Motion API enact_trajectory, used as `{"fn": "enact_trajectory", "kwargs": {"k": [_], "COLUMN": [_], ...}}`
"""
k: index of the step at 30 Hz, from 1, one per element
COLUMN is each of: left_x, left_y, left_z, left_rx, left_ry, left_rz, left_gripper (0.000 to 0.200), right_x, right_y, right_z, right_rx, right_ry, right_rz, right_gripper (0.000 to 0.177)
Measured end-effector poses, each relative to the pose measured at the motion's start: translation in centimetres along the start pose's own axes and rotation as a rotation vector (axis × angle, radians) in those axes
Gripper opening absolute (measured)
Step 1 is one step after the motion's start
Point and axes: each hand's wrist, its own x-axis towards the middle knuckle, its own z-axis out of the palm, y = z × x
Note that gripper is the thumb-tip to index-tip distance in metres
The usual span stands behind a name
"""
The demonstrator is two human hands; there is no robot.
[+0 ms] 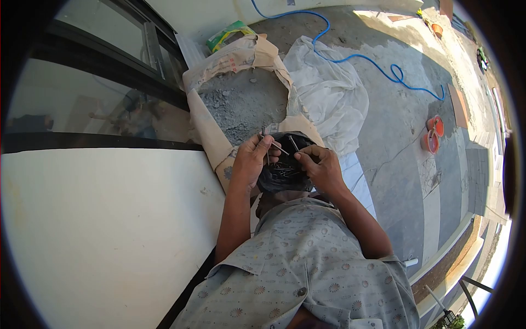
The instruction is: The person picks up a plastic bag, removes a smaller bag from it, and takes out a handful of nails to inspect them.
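Observation:
My left hand (253, 159) is closed on several thin metal nails, one nail (280, 147) sticking out to the right from its fingers. My right hand (322, 168) pinches a single nail (294, 143) that points up and to the left. Between and below both hands, near my lap, lies a black plastic bag (298, 183), its mouth spread, with more nails (282, 171) inside. Just beyond the hands stands a torn-open paper sack (195, 82) of grey cement-like powder (246, 104), lumpy on its left side.
Crumpled white plastic sheeting (329, 93) lies right of the sack. A blue hose (361, 56) curves over the floor, and two red-orange pots (433, 134) stand further right. A green-and-yellow bag (229, 35) sits behind. A white wall (109, 219) and dark-framed window (109, 93) bound my left.

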Motion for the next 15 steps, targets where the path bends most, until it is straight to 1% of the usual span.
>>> {"fn": "enact_trajectory", "kwargs": {"k": [2, 5, 8, 11, 15], "left_x": [-0.1, 0.1, 0.0, -0.1, 0.1], "left_y": [0.4, -0.3, -0.4, -0.3, -0.6], "left_z": [-0.2, -0.6, -0.6, -0.4, -0.5], "left_rx": [0.004, -0.043, -0.087, -0.12, -0.175], "left_ry": [-0.005, -0.039, -0.099, -0.106, -0.075], "left_rz": [-0.007, 0.001, -0.024, -0.032, -0.035], "left_gripper": [0.026, 0.025, 0.028, 0.028, 0.028], "right_x": [-0.4, -0.3, -0.2, -0.2, 0.1], "right_y": [-0.7, 0.4, 0.7, -0.7, -1.9], "right_z": [-0.4, -0.3, -0.1, -0.3, 0.3], "right_rx": [-0.063, -0.096, -0.07, 0.079, 0.231], "right_ry": [-0.002, 0.034, 0.112, 0.115, 0.188], "right_rz": [0.027, -0.12, -0.192, 0.011, -0.009], "right_gripper": [0.022, 0.021, 0.021, 0.019, 0.018]}}
